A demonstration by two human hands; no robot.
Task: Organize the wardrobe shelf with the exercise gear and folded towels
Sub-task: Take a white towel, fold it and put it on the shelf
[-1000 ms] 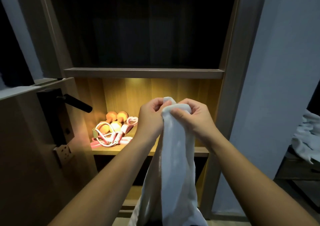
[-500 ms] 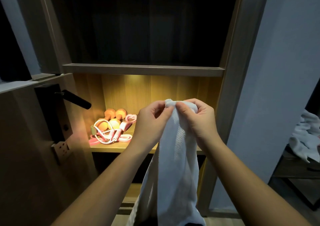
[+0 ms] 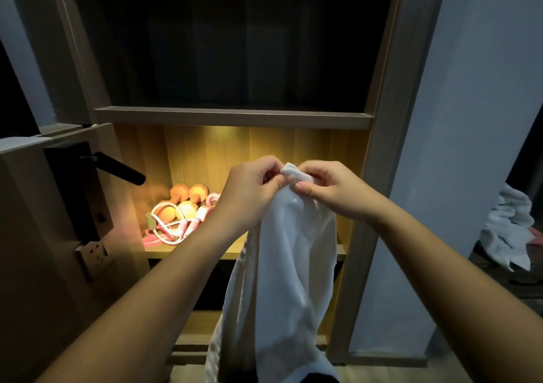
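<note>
Left hand (image 3: 252, 188) and right hand (image 3: 329, 188) both pinch the hanging white terry towel's (image 3: 291, 279) top corner; the bunched cloth may slip free or fold unevenly.

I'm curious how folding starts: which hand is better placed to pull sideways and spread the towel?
Probably the right hand. Both hands pinch the towel at its top, but the left hand has the door handle jutting out on its side; the right side looks freer.
</note>
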